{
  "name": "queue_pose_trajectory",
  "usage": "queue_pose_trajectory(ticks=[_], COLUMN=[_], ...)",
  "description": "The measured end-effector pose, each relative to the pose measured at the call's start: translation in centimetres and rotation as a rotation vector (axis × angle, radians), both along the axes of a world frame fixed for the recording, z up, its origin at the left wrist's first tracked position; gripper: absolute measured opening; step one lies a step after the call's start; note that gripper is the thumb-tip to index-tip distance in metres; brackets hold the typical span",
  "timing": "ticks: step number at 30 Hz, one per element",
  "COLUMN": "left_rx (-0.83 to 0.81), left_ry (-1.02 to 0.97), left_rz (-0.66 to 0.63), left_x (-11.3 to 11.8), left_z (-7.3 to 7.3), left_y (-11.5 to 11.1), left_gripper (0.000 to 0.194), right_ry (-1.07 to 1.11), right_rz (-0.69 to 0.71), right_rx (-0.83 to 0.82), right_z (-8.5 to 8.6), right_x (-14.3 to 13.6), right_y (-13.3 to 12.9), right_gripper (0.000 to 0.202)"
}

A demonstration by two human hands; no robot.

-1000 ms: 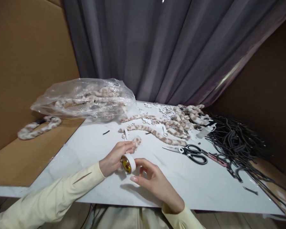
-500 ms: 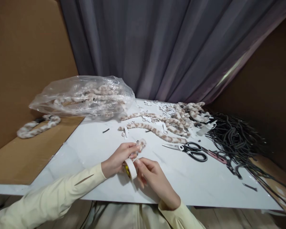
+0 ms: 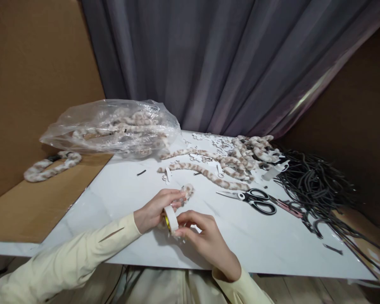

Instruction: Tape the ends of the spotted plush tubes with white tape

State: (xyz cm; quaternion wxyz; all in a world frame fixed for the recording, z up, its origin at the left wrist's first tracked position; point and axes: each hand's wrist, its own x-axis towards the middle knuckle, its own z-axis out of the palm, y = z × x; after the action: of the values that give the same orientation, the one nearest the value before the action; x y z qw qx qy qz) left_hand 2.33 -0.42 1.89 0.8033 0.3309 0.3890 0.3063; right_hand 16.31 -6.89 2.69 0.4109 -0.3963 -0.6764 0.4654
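Note:
My left hand (image 3: 156, 207) is closed around a piece of brown-and-white plush cord (image 3: 187, 192). One fluffy end of it pokes out past my fingertips; the rest is hidden by the hand. Just below those fingers is a roll of white tape (image 3: 172, 218) with a yellow core, tilted on its edge beside my left palm. My right hand (image 3: 201, 232) has its thumb and fingers bent in a pinch at the roll's right side. A bit of white shows between thumb and fingers, too small to make out clearly.
Black-handled scissors (image 3: 253, 200) lie right of my hands, by a pink-handled cutter (image 3: 286, 207). Beyond are a plush strip (image 3: 205, 174), a plush pile (image 3: 250, 152) and black cords (image 3: 313, 181). A clear bag (image 3: 114, 126) of plush loops and one plush loop (image 3: 52, 166) are left.
The tape roll has turned and shifted slightly up and left. My right fingers have moved from above the roll to its lower right edge. My left hand stays on the plush cord.

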Motion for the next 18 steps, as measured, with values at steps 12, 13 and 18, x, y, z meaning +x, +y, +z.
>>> queue_pose_trajectory(ticks=[12, 13, 18], left_rx=[0.044, 0.053, 0.116], left_ry=[0.128, 0.127, 0.163], left_rz=[-0.058, -0.048, -0.014], left_x=[0.1, 0.1, 0.3], left_z=[0.6, 0.6, 0.3], left_y=[-0.4, -0.5, -0.6], left_gripper=[0.030, 0.029, 0.020], right_ry=[-0.196, -0.204, -0.197], right_rz=[0.125, 0.124, 0.149], right_rx=[0.288, 0.325, 0.457], right_z=[1.9, 1.9, 2.0], right_x=[0.5, 0.5, 0.4], right_y=[0.9, 1.0, 1.3], right_gripper=[0.010, 0.010, 0.001])
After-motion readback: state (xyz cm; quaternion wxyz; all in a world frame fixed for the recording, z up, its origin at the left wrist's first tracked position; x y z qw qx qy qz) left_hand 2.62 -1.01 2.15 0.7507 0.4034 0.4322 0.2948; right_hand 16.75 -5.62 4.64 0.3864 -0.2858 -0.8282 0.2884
